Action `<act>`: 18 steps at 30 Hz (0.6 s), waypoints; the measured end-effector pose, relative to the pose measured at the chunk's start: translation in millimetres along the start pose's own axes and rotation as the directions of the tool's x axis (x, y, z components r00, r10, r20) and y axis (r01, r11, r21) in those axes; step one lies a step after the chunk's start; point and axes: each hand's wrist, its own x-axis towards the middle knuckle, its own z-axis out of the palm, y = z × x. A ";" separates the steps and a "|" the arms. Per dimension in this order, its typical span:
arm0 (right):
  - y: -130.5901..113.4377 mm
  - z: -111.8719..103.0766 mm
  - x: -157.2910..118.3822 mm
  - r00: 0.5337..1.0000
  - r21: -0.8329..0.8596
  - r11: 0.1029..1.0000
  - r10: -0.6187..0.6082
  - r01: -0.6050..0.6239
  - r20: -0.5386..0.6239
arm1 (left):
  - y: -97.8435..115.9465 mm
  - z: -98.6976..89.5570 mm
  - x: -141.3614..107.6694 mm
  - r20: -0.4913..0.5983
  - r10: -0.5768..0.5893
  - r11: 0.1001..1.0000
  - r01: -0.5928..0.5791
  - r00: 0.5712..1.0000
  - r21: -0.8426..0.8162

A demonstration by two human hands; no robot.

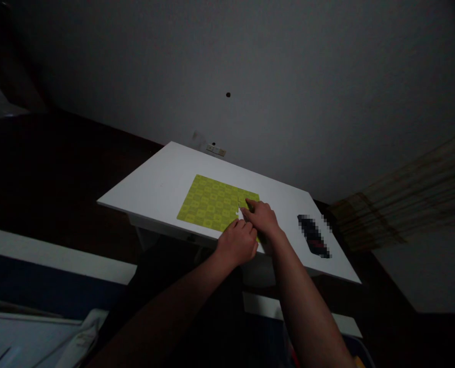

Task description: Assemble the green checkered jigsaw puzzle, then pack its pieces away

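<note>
A yellow-green jigsaw puzzle (208,202) with a checked pattern lies flat on the white table (154,174). Near its right side, a narrow white gap with a knobbed outline shows between the pieces. My right hand (263,219) reaches over that side, thumb and forefinger closed at a puzzle piece (246,198) beside the gap. Close by on the left, my left hand (238,240) rests at the puzzle's front edge with its fingers curled. What lies under those fingers is hidden. The puzzle's front right corner is mostly covered by my hands.
A dark, pixelated object (313,236) lies toward the table's right end. Behind the table rises a grey wall (288,92) with a socket (215,150) low down. A striped curtain (396,204) hangs at the right. The room is dim.
</note>
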 end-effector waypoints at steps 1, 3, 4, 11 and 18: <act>-1.2 0.3 0.0 1.000 0.006 1.000 0.003 -0.003 0.003 | 0.3 0.5 0.4 0.001 0.001 1.000 -0.001 1.000 0.004; -2.7 0.4 0.8 1.000 0.026 1.000 0.015 -0.015 0.002 | 1.5 1.1 0.5 0.004 0.008 1.000 -0.008 1.000 0.000; -2.3 -0.3 2.1 1.000 0.035 0.999 0.018 -0.018 0.005 | 2.4 1.0 0.1 0.005 0.005 1.000 -0.005 1.000 -0.005; 34.4 -21.1 43.5 0.996 0.315 0.945 -0.083 0.093 -0.045 | -21.2 -34.0 5.5 0.039 -0.040 0.987 0.046 0.998 -0.156; 57.9 -22.0 91.8 0.970 0.586 0.789 -0.242 0.186 0.018 | -123.2 -91.4 96.5 0.200 0.019 0.998 -0.008 0.980 -0.056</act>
